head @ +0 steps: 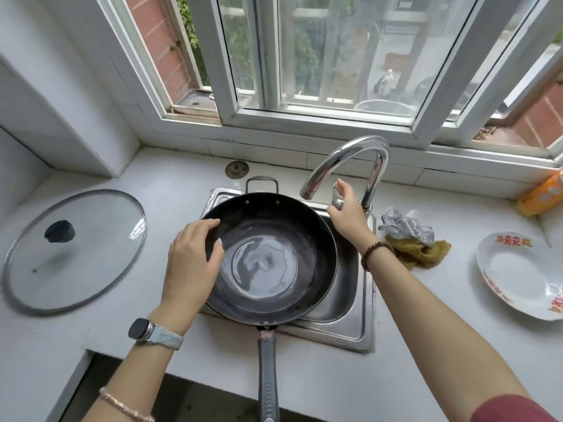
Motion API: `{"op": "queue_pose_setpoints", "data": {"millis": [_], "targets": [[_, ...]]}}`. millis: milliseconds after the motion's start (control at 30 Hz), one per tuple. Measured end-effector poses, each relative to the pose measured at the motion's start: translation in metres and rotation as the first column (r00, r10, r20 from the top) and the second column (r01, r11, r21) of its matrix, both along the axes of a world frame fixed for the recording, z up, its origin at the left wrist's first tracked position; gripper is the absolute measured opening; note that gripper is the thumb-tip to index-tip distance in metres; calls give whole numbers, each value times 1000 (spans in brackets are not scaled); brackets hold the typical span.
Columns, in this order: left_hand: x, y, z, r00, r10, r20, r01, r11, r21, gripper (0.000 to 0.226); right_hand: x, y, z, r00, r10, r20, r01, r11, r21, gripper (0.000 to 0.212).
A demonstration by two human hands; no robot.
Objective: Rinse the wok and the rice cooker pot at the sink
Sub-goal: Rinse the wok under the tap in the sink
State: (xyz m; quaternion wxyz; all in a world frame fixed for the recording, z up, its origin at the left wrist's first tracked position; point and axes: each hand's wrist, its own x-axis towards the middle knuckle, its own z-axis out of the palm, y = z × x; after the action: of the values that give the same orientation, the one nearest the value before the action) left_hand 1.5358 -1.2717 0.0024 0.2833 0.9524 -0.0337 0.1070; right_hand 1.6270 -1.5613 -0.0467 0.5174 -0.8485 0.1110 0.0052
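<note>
Left hand (pixel 192 263) grips the left rim of the black round wok (pixel 268 260), thumb inside, fingers curved over the edge. The wok sits across the top of the stainless steel sink (pixel 350 327), just right of this hand, its long dark handle pointing back at the person. Right hand (pixel 347 211) pinches the small metal lever (pixel 336 194) of the curved chrome tap (pixel 353 153).

Right of that hand there's a silver mesh scrubber (pixel 408 226) lying on a mustard-yellow cloth (pixel 423 252). Further right is a white oval plate (pixel 524 275) with a red print that looks like 囍. Beyond it, an orange bottle (pixel 545 196), label too blurry to read. Left of the left hand lies a round glass lid (pixel 73 254) with a black knob.
</note>
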Motion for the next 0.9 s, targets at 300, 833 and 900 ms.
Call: {"op": "queue_pose_setpoints", "data": {"millis": [300,833,900], "targets": [[-8,15,-2,999,40,11,-41,999,22,32,26,5,-4,986,111,-127,-122,989,-89,63],[-37,29,-4,999,-3,-33,1,999,-52,33,-40,20,-4,997,-41,-64,45,997,56,30],[-42,30,-4,999,-34,-36,31,997,-70,33,-64,25,-3,995,-62,-84,70,993,91,20]]}}
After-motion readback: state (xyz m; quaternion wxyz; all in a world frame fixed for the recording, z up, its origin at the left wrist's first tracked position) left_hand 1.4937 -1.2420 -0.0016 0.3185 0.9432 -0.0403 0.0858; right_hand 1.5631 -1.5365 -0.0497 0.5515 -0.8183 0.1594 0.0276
